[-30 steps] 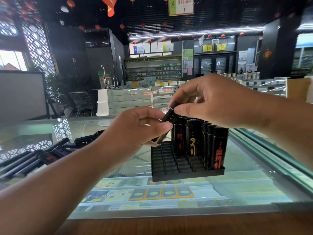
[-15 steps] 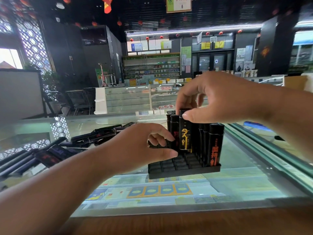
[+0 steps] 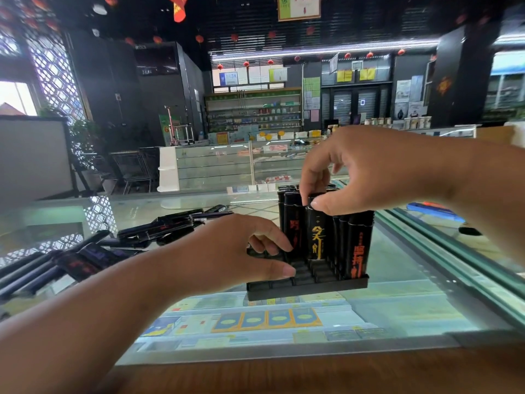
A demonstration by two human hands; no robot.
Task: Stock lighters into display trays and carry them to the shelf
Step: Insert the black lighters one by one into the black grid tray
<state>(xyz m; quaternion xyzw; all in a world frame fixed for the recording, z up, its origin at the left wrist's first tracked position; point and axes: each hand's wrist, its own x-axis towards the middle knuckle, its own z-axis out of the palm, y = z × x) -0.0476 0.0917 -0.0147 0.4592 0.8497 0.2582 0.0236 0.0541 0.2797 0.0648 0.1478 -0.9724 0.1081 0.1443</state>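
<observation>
**Right hand pinches a lighter at the tray, left hand holds the tray**

The right hand point(image 3: 369, 172) comes in from the right above the tray, thumb and forefinger closed narrowly on the top of a black lighter with gold characters point(image 3: 316, 237). That lighter stands upright in the display tray point(image 3: 309, 289), near its middle. The left hand point(image 3: 224, 257) reaches in from the lower left and grips the tray's left part: its thumb lies across the front slots and its fingers curl over the slots behind, close beside a lighter with red characters point(image 3: 294, 226).

More black lighters stand upright in the tray's right half and back rows, packed side by side; the one at the front right corner point(image 3: 359, 251) bears red-orange characters. The front-left slots hold nothing.

The tray sits on a glass table point(image 3: 406, 282). To the left on the glass, well apart from the tray, lies a heap of loose black lighters point(image 3: 159, 231) on their sides. Under the glass, flat packets point(image 3: 267, 319) show in rows. A wooden edge point(image 3: 312, 371) runs along the near side.
</observation>
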